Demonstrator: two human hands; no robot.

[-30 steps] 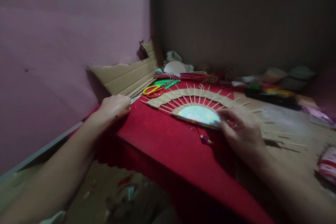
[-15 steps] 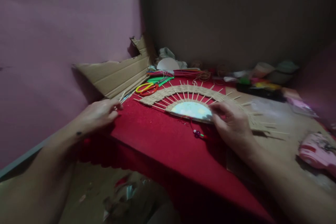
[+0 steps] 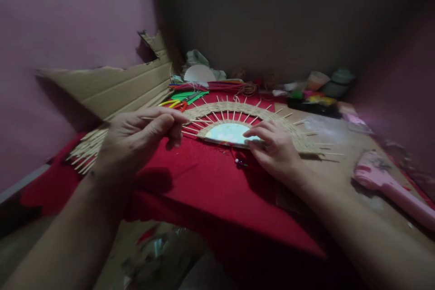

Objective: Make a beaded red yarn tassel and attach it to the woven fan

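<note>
My left hand is raised over the left side of the table, thumb and fingertips pinched on a thin pale stick, most of it hidden by the hand. A half-round woven fan lies on the red cloth, with stick ends poking out past its braided band. At its centre is a pale, shiny half-disc. My right hand grips the right end of this half-disc at the straight lower edge. A beaded tassel hangs from that edge onto the cloth.
Sticks lie bundled behind my left wrist. Cardboard leans on the left wall, near scissors with yellow and orange handles. A pink glue gun rests at right. Cups and cords stand along the back.
My left hand has come up and right from the table's left edge, with a stick now in its pinch. The view has turned, showing the stick bundle. My right hand stays at the fan.
</note>
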